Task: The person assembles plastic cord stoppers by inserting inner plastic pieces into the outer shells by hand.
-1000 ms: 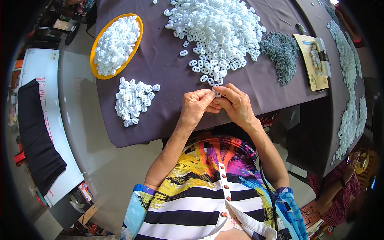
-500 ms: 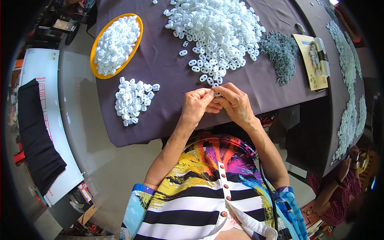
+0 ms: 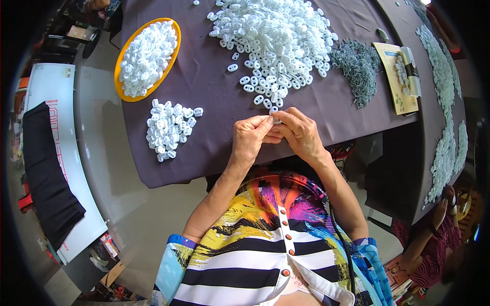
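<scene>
One white piece (image 3: 277, 121) sits near twelve o'clock from your chest, between your left hand (image 3: 250, 137) and right hand (image 3: 304, 136), each grip pinched on it. Pinch lightly and steady both wrists so it doesn't slip. From there, count one large heap (image 3: 278, 46), uncountably full, at twelve, one small pile (image 3: 170, 130) at nine, one yellow bowl (image 3: 169, 65) at ten, one grey pile (image 3: 359, 71) at two.

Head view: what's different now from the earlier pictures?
The co-worker's hands have moved slightly up the picture, toward the edge of the neighbouring table. The person's own left hand and right hand still pinch a white piece, nothing let go. The large white pile and orange tray stay put.
</scene>
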Action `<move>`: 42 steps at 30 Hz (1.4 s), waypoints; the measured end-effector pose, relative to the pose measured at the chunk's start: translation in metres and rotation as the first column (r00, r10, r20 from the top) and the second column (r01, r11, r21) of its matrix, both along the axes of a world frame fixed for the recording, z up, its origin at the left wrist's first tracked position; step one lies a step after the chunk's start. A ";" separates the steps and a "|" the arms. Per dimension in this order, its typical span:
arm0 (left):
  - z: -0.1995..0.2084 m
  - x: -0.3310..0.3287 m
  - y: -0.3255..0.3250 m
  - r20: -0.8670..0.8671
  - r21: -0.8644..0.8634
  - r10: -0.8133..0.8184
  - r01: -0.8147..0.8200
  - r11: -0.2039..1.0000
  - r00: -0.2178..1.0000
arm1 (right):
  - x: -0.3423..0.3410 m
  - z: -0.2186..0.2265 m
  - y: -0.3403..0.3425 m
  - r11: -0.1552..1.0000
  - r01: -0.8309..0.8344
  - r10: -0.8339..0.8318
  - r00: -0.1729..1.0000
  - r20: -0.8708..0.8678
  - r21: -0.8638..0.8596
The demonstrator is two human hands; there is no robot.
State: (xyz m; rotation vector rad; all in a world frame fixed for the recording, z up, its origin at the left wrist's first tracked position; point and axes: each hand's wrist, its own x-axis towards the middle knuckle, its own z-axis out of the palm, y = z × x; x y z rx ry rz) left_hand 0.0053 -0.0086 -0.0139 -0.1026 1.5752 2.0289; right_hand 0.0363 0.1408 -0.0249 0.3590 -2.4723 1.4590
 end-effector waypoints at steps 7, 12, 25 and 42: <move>0.001 0.001 0.000 -0.002 -0.019 0.000 0.000 1.000 1.000 | 0.001 0.000 0.000 0.999 -0.003 0.003 1.000 -0.016 0.039; 0.002 0.001 0.000 0.010 -0.014 0.015 -0.014 1.000 1.000 | 0.000 -0.001 0.000 0.998 -0.005 0.007 1.000 -0.025 0.065; 0.000 -0.001 0.000 0.050 0.021 0.006 -0.007 1.000 0.999 | -0.003 0.000 -0.001 0.999 0.017 -0.016 0.999 -0.032 0.029; 0.002 -0.001 0.001 0.065 0.028 0.059 -0.061 0.998 0.996 | -0.003 0.013 0.002 0.995 0.066 -0.058 0.994 0.097 -0.074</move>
